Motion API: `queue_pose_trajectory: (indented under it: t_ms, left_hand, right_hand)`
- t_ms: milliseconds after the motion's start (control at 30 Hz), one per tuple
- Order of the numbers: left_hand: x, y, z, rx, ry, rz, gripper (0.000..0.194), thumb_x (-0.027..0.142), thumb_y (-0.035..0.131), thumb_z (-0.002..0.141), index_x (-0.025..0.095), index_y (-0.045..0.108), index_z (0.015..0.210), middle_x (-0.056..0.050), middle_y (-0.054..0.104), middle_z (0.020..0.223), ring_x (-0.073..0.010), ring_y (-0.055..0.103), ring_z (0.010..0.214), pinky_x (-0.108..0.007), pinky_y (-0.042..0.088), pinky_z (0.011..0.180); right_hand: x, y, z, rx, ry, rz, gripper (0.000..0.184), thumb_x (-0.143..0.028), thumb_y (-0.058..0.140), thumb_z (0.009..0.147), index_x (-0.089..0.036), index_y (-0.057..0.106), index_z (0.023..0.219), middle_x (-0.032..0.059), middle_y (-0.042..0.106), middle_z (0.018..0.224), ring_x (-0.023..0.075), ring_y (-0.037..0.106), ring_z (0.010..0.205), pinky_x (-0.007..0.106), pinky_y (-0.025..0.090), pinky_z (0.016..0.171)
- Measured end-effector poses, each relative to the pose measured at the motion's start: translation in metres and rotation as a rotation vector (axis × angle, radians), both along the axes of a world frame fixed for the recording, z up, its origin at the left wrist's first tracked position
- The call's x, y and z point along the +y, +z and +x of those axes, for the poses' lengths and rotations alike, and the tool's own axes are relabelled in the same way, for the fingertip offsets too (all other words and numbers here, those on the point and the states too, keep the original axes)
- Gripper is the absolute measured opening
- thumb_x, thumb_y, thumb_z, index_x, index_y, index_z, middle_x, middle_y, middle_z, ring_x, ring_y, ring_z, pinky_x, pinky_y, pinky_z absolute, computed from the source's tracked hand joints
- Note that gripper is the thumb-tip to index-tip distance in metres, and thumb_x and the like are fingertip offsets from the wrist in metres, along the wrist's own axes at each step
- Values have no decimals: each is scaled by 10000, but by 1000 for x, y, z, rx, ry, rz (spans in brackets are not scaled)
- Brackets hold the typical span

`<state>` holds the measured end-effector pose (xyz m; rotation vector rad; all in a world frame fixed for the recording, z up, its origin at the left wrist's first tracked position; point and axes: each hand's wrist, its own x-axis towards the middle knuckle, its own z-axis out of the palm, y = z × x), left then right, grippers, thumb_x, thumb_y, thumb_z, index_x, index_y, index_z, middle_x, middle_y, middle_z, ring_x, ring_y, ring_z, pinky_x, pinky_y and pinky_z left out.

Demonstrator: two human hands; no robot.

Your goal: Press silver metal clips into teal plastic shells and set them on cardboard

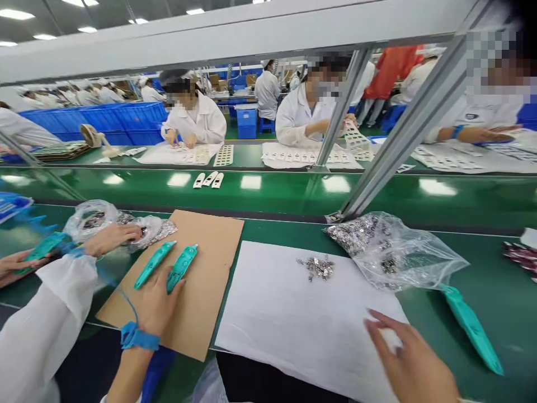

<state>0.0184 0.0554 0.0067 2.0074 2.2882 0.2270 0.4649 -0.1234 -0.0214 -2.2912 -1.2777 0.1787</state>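
My left hand point(157, 305), with a blue anti-static wrist strap point(138, 337), grips the lower end of a teal plastic shell point(181, 268) lying on a brown cardboard sheet point(201, 330). A second teal shell point(154, 264) lies just left of it. My right hand point(411, 358) hovers open and empty at the near edge of a white sheet point(285, 330). A small heap of silver metal pieces point(316, 267) lies on that sheet, well beyond my fingers. Further right are a clear plastic bag of silver pieces point(390, 252) and a third teal shell point(472, 330).
A co-worker's sleeved arm point(59, 296) reaches in at left, one hand on a plastic bag point(113, 224), another holding a teal shell point(44, 246). A green workbench point(482, 280) runs ahead of me. Beyond a grey aluminium frame point(352, 134), several people work at a parallel bench.
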Motion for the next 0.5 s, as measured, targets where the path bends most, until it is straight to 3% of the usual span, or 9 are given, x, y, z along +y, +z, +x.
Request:
queue_pose_trajectory:
  t_ms: [67,233,367,500]
  left_hand:
    - [-2,5,5,-13,46,-63,490,441,424,946,127,500,1315,-196,659,1176,-384,665,1013,-469,527,816]
    - [-21,19,23,-88,110,-3,543,486,534,895,129,524,1304,-167,716,990,-354,707,834,-444,547,684]
    - [-48,23,61,-243,18,90,601,447,638,835,194,475,1356,-69,727,942,-248,711,774,-350,557,695]
    - [-64,18,121,-320,-169,20,635,385,635,862,237,402,1434,-41,717,957,-213,701,767,-299,543,680]
  right_hand:
    - [31,7,-29,105,124,-38,414,-529,437,904,-241,670,1088,95,686,1052,160,570,513,335,498,582]
    - [94,14,-69,44,140,-169,322,-396,429,928,-230,665,1072,60,669,1024,211,658,772,313,465,593]
    - [109,15,-69,-27,144,-285,271,-381,447,931,-220,640,1032,59,659,1060,212,649,773,315,434,582]
    - [117,20,-67,-73,191,-360,193,-315,476,928,-218,597,1043,54,672,1053,222,644,810,302,393,593]
